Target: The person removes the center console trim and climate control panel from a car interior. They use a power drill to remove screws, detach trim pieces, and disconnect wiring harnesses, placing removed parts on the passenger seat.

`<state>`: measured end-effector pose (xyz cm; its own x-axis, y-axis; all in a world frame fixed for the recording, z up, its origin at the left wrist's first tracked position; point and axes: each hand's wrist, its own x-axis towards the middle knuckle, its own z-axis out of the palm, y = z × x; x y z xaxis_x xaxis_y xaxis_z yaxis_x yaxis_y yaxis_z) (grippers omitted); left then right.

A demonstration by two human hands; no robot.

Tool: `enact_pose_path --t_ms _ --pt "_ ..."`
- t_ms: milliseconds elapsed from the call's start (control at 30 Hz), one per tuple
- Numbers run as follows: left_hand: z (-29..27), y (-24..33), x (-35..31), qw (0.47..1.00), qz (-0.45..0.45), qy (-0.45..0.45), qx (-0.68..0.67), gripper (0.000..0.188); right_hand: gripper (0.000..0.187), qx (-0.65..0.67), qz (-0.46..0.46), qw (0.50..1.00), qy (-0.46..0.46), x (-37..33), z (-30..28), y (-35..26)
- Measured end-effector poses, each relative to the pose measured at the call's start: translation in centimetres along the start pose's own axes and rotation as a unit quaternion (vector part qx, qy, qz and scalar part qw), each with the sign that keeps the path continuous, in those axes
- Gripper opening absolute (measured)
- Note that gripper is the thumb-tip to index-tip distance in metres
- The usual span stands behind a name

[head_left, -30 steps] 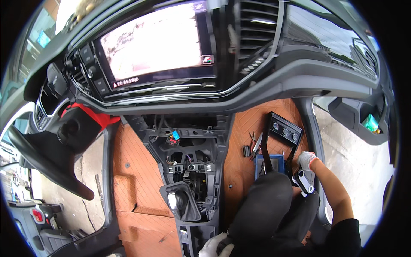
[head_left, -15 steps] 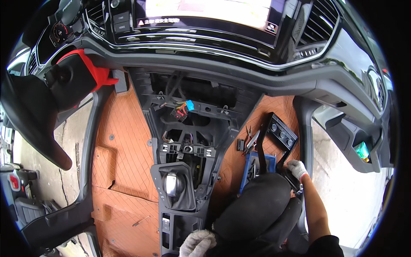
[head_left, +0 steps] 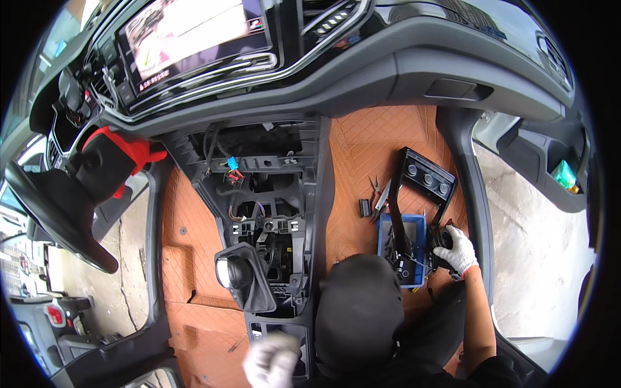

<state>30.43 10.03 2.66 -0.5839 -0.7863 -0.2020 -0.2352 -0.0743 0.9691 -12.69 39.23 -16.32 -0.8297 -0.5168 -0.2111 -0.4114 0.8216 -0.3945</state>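
My right hand (head_left: 460, 251), in a white work glove, is closed on a dark, rounded black part (head_left: 442, 243) at the right edge of a blue tray (head_left: 424, 227). The kind of part cannot be made out. Just beyond the hand lies a black trim frame with a round-knob control panel (head_left: 427, 176), one long arm reaching over the tray. Small dark tools and parts lie in the tray. My left hand (head_left: 272, 362), also gloved, is low over the centre console, smeared by motion. I cannot see anything in it. My knee hides part of the floor.
Pliers (head_left: 375, 190) and a small black block (head_left: 364, 207) lie on the brown quilted mat (head_left: 352, 139). The opened console has loose connectors (head_left: 233, 169) and a tilted gear lever (head_left: 233, 271). The steering wheel (head_left: 58, 213) is at left, the open passenger door (head_left: 530, 155) at right.
The view has swung right, so the dashboard shifts left in it. My right hand has come nearer the tray and now grips the dark part. The gear lever leans more to the left in the picture.
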Motion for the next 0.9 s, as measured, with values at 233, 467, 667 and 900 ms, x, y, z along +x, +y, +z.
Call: enact_pose_path --t_ms 233,467,667,900 --pt "-3.9 5.6 21.2 0.949 0.218 0.207 0.097 0.026 0.068 -0.025 0.021 0.997 0.071 -1.7 0.5 -1.5" --pt "-4.2 3.6 29.7 0.821 0.326 0.005 0.469 0.029 0.059 -0.034 0.057 0.987 0.144 -5.1 0.9 -1.1" --pt "-1.9 3.9 29.0 0.751 0.271 0.087 0.596 0.032 0.078 -0.025 0.169 0.981 0.094 -6.9 1.6 0.0" --pt "-2.6 2.4 30.1 0.723 0.256 0.131 0.628 0.047 0.092 0.004 0.126 0.988 0.086 -6.6 1.6 1.2"
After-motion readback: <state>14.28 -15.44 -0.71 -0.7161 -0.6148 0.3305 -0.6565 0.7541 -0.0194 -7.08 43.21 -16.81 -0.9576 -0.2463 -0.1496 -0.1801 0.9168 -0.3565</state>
